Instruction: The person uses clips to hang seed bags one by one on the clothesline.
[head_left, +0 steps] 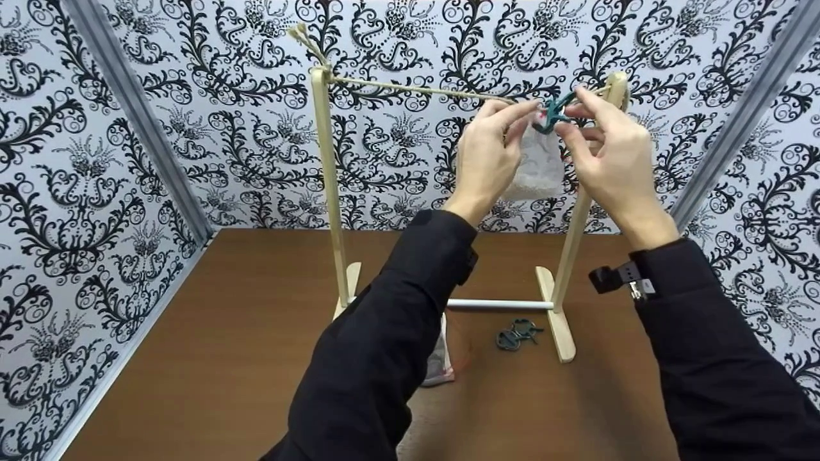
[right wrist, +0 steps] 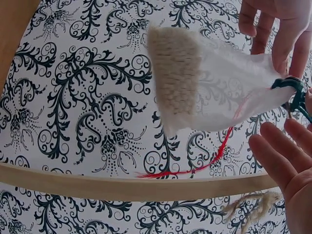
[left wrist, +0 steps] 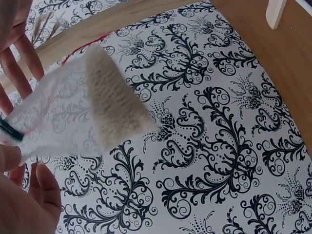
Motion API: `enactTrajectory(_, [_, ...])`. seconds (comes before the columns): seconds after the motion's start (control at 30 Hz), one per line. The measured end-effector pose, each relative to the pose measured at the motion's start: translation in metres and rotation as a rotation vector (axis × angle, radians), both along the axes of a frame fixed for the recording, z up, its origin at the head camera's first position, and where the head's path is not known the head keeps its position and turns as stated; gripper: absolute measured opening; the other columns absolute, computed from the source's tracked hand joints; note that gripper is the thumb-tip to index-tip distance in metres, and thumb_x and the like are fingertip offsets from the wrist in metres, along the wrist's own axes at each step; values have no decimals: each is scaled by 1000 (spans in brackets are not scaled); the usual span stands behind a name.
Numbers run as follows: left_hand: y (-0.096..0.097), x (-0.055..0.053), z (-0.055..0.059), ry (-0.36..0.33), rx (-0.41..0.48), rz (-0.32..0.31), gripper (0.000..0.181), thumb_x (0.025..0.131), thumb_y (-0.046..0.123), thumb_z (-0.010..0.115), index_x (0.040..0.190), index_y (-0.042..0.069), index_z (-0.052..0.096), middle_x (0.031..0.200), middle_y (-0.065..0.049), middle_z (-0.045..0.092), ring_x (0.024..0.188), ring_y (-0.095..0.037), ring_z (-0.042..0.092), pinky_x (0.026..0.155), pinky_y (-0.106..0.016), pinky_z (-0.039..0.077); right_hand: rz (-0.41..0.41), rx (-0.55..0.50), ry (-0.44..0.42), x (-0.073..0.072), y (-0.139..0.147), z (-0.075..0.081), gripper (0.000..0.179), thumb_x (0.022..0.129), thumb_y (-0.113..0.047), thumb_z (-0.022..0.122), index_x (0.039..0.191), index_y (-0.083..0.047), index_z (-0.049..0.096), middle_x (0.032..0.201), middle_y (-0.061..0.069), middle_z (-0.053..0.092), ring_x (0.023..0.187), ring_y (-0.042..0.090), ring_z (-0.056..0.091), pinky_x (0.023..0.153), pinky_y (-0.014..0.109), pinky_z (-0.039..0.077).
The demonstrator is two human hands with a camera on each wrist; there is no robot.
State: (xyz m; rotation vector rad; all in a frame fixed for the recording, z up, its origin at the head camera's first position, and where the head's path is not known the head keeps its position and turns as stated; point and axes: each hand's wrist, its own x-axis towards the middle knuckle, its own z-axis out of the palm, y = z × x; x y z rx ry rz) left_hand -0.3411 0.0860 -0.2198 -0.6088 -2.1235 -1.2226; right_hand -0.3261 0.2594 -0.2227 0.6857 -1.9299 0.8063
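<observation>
A sheer white drawstring bag (head_left: pixel 537 168) hangs from the rope (head_left: pixel 416 88), pale grainy material in its bottom. Its red string (right wrist: pixel 222 148) trails loose. My left hand (head_left: pixel 490 150) pinches the bag's upper edge at the rope with thumb and fingertips. From the other side, my right hand (head_left: pixel 612 150) grips a dark green plastic clip (head_left: pixel 555 114) between thumb and index finger. In the right wrist view the clip's jaws sit over the gathered top of the bag. Both hands are raised close together near the stand's right post (head_left: pixel 580 221).
The wooden stand's left post (head_left: pixel 330 186) rises from the brown table (head_left: pixel 256 282), with a white crossbar (head_left: pixel 500 304) low between the posts. Several green clips (head_left: pixel 517 334) lie by the right foot. Another bag (head_left: pixel 439 362) lies partly hidden under my left forearm. Patterned walls surround the table.
</observation>
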Motion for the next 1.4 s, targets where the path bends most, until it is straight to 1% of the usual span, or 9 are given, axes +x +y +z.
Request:
enactTrajectory(0.23, [1,1,-1,-2,-5,-38,35,98,10,66,131,17,68,116,2,68,85,-5,59,74,-10,47,-1,-6,-20,-1,-4,-6,39,99,-12,66,134,2,60,117,15,71,87,31,73,77,13,54])
enactTrajectory(0.53, [-1,1,-8,11,-8,-67,35,98,12,65,133,18,66,125,2,68,104,-6,62,87,-11,45,38,-29,-37,-2,-5,-17,42,97,-8,68,136,4,57,116,20,71,90,35,73,76,15,55])
enactTrajectory(0.6, [-2,1,-10,30,1,-76,36,99,12,65,134,17,65,127,1,67,108,-6,61,90,-12,45,42,-30,-33,-2,-5,-21,41,97,-9,68,135,3,57,116,20,71,92,34,73,78,16,55])
enactTrajectory(0.87, [-13,2,-21,108,14,-123,34,99,11,65,133,12,64,124,-4,67,101,-10,65,89,-19,50,57,16,19,4,3,-39,39,98,-9,67,132,8,57,116,22,69,96,32,72,83,20,55])
enactTrajectory(0.93, [-18,3,-23,133,6,-132,34,99,10,65,132,11,65,122,-6,67,102,-13,65,90,-21,50,61,4,15,8,5,-44,38,99,-10,66,132,8,57,116,22,69,96,29,72,83,20,56])
enactTrajectory(1.03, [-22,5,-27,164,-3,-141,34,98,10,67,132,9,65,123,-7,66,106,-16,64,94,-21,48,56,-39,0,15,7,-52,36,99,-7,65,131,7,59,116,20,69,96,14,71,81,19,56])
enactTrajectory(1.13, [-27,8,-35,180,4,-164,34,97,9,68,130,6,65,125,-9,64,111,-16,61,98,-18,44,43,-75,-5,21,9,-62,34,95,1,68,128,7,61,113,21,70,94,1,66,78,14,54])
enactTrajectory(1.23, [-32,11,-48,187,32,-194,33,95,6,69,128,5,66,128,-10,64,114,-14,60,98,-17,44,22,-87,2,26,13,-74,32,94,2,68,125,8,62,112,22,70,92,0,66,76,11,53])
enactTrajectory(1.4, [-38,17,-78,189,104,-212,30,93,6,72,123,5,70,125,-8,64,107,-13,61,80,-19,53,45,-104,4,36,19,-101,34,92,6,69,125,8,63,110,22,70,93,2,67,76,12,53])
